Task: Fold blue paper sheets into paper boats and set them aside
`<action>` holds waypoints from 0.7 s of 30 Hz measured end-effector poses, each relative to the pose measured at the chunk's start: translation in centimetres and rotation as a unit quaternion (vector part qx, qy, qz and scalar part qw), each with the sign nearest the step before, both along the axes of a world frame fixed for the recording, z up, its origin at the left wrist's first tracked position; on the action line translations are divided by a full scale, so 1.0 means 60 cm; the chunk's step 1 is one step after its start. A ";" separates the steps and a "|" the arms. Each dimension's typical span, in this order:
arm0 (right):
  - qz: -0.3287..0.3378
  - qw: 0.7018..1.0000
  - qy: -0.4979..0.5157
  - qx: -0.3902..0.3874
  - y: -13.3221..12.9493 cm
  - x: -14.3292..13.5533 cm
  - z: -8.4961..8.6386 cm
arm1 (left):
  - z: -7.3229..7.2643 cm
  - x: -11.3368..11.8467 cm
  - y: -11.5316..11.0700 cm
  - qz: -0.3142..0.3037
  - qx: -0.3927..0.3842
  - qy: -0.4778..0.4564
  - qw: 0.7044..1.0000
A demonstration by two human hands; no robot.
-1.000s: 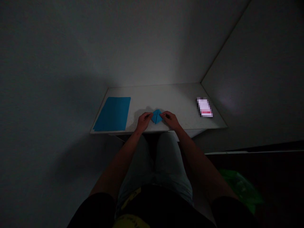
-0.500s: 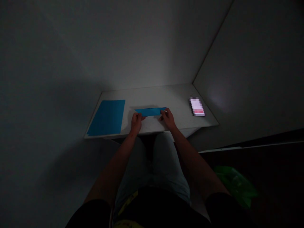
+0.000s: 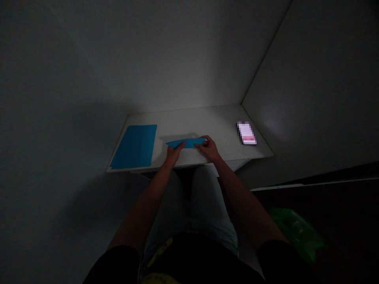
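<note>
A narrow folded strip of blue paper (image 3: 190,143), pointed at its left end, is held between my two hands just above the white table (image 3: 189,118). My left hand (image 3: 174,152) is closed on its left part, the thumb laid along the front. On the right end, my right hand (image 3: 209,147) pinches the paper, thumb in front and fingers behind. The fingers of my left hand are mostly hidden under the paper. To the left lies a stack of flat blue paper sheets (image 3: 134,146).
A phone (image 3: 246,133) with a lit, blurred screen lies at the table's right side. Walls (image 3: 183,55) stand behind and on both sides of the table. A green plastic bag (image 3: 296,230) rests low on the right, on the dark floor.
The folded paper has come slightly nearer to me and tilted. My left thumb has slid inward along its front, and my right thumb now presses its lower edge.
</note>
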State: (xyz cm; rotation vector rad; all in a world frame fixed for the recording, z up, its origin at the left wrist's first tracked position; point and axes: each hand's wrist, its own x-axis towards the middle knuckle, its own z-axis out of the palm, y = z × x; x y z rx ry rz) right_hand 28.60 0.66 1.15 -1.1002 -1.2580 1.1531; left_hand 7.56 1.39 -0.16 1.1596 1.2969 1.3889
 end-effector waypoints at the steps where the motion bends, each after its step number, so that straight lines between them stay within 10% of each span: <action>1: -0.009 1.000 -0.002 0.002 0.001 0.000 -0.001 | -0.004 -0.002 0.002 0.003 -0.005 -0.003 1.000; 21: -0.011 0.994 -0.102 0.028 -0.002 0.008 -0.003 | 0.020 -0.079 -0.005 0.036 0.001 0.076 0.996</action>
